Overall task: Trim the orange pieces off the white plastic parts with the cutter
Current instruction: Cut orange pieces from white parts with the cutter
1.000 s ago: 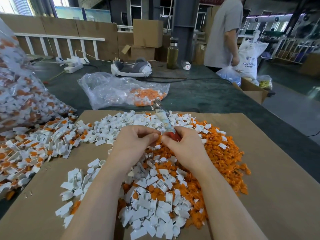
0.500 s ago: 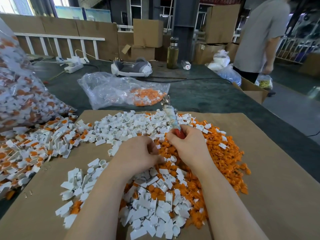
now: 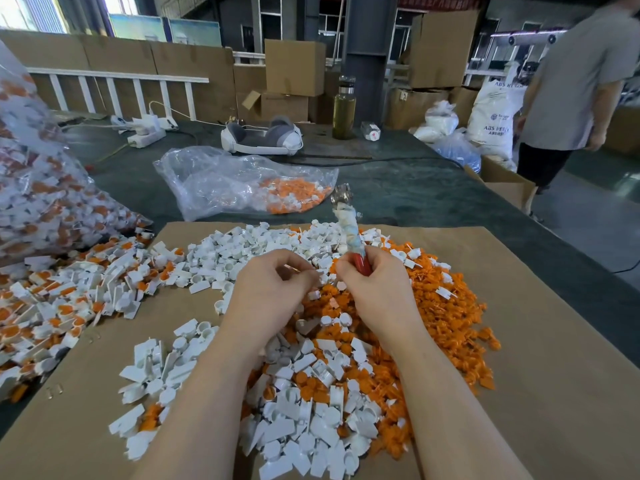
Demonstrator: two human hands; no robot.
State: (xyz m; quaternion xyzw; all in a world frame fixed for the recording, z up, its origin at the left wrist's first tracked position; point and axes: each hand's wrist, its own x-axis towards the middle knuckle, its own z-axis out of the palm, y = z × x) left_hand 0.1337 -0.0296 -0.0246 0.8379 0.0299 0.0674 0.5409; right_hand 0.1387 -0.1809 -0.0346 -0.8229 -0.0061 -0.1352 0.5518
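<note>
Gripped in the right hand (image 3: 375,289) is the cutter (image 3: 349,233), fingers curled round its red handle, the cloth-wrapped upper part and metal head tilting up and away from the person. Just beside it the left hand (image 3: 268,289) has fingertips curled together as if pinching something small; what it has hold of is hidden. Both hands hover over the cardboard sheet (image 3: 536,341). Nearest the person on that sheet lie white plastic parts (image 3: 304,424); to the right of the hands the orange pieces (image 3: 443,327) spread in a heap. More white parts (image 3: 242,251) are piled at the sheet's far side. Off its left edge sits a big clear bag of untrimmed parts (image 3: 38,195). Beyond the sheet lies a smaller plastic bag (image 3: 242,181) holding orange offcuts, then a headset (image 3: 263,136) and a glass bottle (image 3: 344,109). Far right stands a person in a grey shirt (image 3: 575,91).
</note>
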